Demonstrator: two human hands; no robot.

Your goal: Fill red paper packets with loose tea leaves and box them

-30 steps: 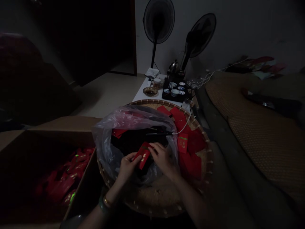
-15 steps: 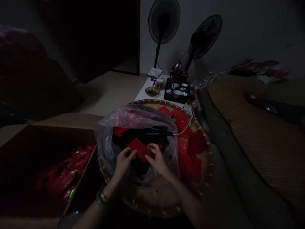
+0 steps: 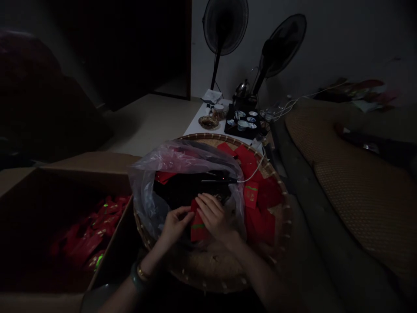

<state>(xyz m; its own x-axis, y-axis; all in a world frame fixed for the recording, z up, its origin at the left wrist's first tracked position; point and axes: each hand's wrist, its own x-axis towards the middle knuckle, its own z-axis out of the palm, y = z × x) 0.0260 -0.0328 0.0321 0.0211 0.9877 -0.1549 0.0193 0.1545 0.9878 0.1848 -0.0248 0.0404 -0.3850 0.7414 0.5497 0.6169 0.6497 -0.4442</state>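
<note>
Across the lower left of the frame we have a cardboard box (image 3: 93, 159) with red packages (image 3: 94, 234) inside; it sits so near the round woven tray (image 3: 211, 284) that a nudge from our forearm might jolt either. Within the tray, the crumpled plastic bag (image 3: 142, 191) gapes, and its thin, floppy rim could snag our wrists or fold over its mouth. Loose red packets (image 3: 260, 226) overlap at the tray's right, where a sleeve-height sweep of our arm could scatter them. At the centre, our left hand (image 3: 174, 226) pinches a red packet (image 3: 197, 233) by its edge, while our right hand (image 3: 216, 217) lies across it; we cannot tell whether that thumb grips behind. Uneven pressure there could crease the packet, and dim light makes misalignment easy. Just beyond, the slim black device (image 3: 221, 181) trails a white cable (image 3: 256, 174), which knuckles might catch and drag.
</note>
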